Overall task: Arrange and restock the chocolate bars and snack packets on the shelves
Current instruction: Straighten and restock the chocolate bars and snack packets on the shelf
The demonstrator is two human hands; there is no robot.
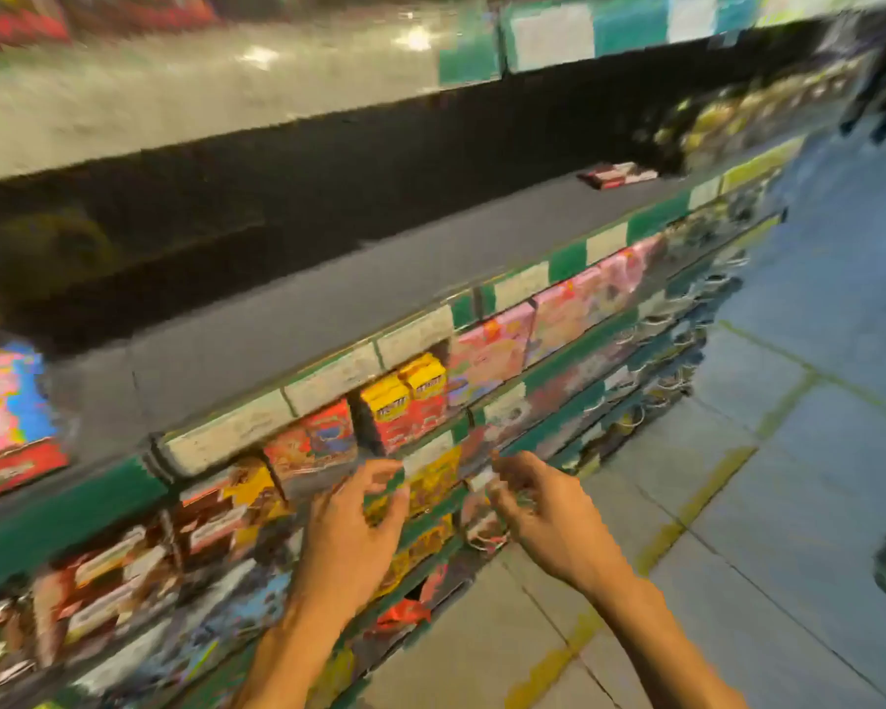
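My left hand and my right hand were both out in front of me at the lower shelves, fingers loosely curled, close to the packets but blurred by motion. I could not tell for sure whether either grip had anything in it; neither seemed closed around a packet. Between and just behind my fingers sat the yellow snack packets, with brown-and-white chocolate boxes further left on the same level. One shelf up stood the yellow boxes atop red ones, pink cartons beside them to the right. Above that, the dark middle shelf was mostly bare, with a lone chocolate bar lying far along it. I judged I was at the tidying step on the yellow packets; the next move called for pinching a packet by its edges and squaring it to the shelf front.
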